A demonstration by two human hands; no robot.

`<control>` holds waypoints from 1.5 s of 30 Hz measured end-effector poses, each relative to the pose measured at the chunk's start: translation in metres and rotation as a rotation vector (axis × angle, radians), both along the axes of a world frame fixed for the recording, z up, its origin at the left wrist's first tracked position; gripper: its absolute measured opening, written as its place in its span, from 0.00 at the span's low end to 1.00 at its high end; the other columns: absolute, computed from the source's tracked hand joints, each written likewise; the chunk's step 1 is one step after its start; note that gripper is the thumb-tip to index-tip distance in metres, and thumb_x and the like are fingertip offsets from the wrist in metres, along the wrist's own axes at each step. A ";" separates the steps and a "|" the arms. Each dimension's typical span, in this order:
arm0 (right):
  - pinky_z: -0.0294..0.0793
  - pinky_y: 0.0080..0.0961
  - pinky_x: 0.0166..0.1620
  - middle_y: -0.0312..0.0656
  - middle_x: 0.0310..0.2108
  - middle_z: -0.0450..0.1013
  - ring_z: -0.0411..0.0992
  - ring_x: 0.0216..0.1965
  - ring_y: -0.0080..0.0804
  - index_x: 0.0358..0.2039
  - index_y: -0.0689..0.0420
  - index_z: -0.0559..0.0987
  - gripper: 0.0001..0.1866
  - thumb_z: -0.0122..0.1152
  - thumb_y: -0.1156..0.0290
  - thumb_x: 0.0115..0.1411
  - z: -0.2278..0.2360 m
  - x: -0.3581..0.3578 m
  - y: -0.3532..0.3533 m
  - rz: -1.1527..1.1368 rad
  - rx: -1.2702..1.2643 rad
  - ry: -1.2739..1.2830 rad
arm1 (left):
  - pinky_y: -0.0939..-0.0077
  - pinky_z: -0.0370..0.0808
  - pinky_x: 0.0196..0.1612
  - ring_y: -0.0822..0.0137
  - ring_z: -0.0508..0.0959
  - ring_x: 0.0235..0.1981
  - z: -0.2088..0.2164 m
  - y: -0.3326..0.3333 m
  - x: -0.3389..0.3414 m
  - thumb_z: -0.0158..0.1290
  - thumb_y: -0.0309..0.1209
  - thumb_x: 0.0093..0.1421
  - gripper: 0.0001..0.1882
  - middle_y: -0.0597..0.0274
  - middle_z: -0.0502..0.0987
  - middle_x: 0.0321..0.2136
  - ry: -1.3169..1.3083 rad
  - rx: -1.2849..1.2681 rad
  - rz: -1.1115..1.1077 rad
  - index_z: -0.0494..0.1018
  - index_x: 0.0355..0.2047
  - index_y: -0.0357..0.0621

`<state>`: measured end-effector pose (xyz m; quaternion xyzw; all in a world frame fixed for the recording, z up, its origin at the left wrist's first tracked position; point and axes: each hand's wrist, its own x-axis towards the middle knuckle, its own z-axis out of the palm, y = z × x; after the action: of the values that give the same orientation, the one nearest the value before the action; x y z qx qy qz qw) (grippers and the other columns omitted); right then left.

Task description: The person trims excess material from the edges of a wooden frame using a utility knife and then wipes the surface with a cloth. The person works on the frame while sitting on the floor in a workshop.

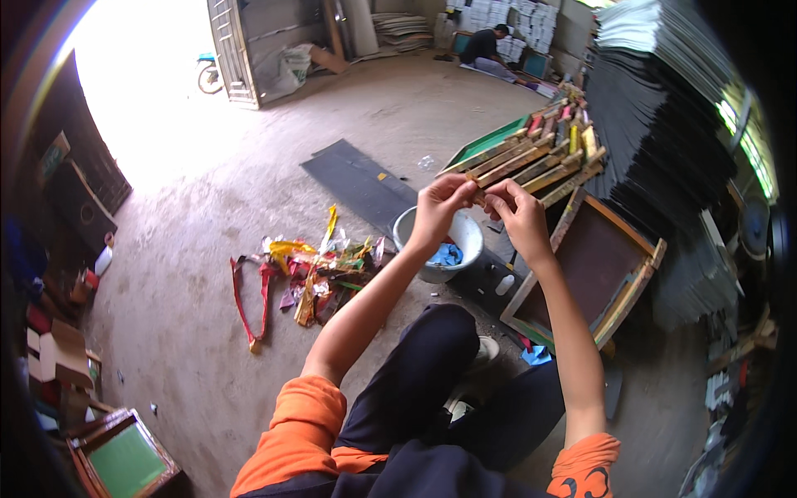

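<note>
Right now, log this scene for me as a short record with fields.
Left hand: fingers pinching a small brownish piece, details too small to tell
Right hand: fingers pinching the same piece
Nearest container: white bucket holding crumpled blue material
Left of bucket: heap of colourful scraps on the floor
Right of bucket: wood-framed dark panel
Farther out: pile of wooden frames
Background: another person, sitting low

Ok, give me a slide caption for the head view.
Left hand and right hand pinch a small brownish piece near a pale bucket, a scrap heap and wooden frames.
</note>
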<state>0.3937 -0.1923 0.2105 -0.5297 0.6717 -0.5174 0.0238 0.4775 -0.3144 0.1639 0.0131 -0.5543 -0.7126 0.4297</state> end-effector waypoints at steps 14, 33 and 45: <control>0.69 0.20 0.26 0.39 0.20 0.73 0.71 0.20 0.21 0.29 0.59 0.75 0.05 0.55 0.72 0.54 -0.250 0.035 -0.183 0.283 0.557 -0.200 | 0.81 0.71 0.26 0.75 0.75 0.23 -0.228 -0.159 0.145 0.53 0.23 0.52 0.05 0.61 0.74 0.27 -0.661 -0.170 0.721 0.70 0.31 0.39; 0.68 0.32 0.35 0.45 0.29 0.69 0.70 0.31 0.43 0.29 0.60 0.73 0.04 0.53 0.74 0.54 -0.362 0.056 -0.257 0.370 0.473 -0.276 | 0.67 0.70 0.37 0.59 0.74 0.31 -0.314 -0.220 0.127 0.57 0.28 0.47 0.12 0.59 0.70 0.28 -1.051 -0.461 0.523 0.72 0.34 0.42; 0.69 0.34 0.35 0.45 0.29 0.67 0.69 0.31 0.43 0.28 0.59 0.73 0.04 0.52 0.73 0.54 -0.336 0.054 -0.216 0.381 0.495 -0.161 | 0.64 0.69 0.39 0.55 0.71 0.35 -0.290 -0.200 0.134 0.48 0.20 0.48 0.11 0.55 0.66 0.32 -1.088 -0.565 0.626 0.68 0.34 0.41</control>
<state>0.4473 -0.4084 -0.1259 -0.5813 0.6619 -0.3647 0.3017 0.6113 -0.5144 -0.1265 0.4160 -0.8259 -0.2750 0.2630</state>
